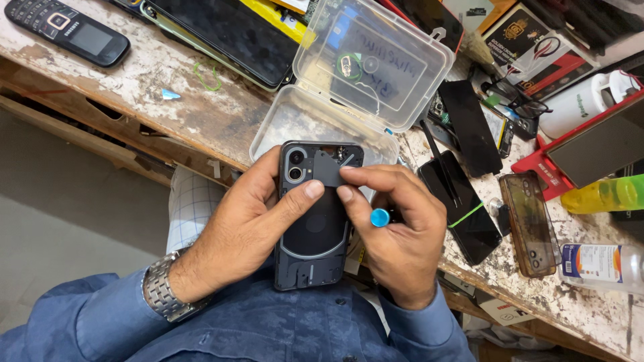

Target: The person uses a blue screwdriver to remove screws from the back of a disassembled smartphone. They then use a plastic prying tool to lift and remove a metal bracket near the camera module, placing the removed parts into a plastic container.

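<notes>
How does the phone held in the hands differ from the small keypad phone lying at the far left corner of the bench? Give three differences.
The held phone is a wide slab shown from its back, with two camera lenses; the keypad phone is narrower and lies face up, showing buttons and a small screen. The held phone is gripped by the left hand and touched by the right hand; the keypad phone rests untouched on the bench. Both are dark.
</notes>
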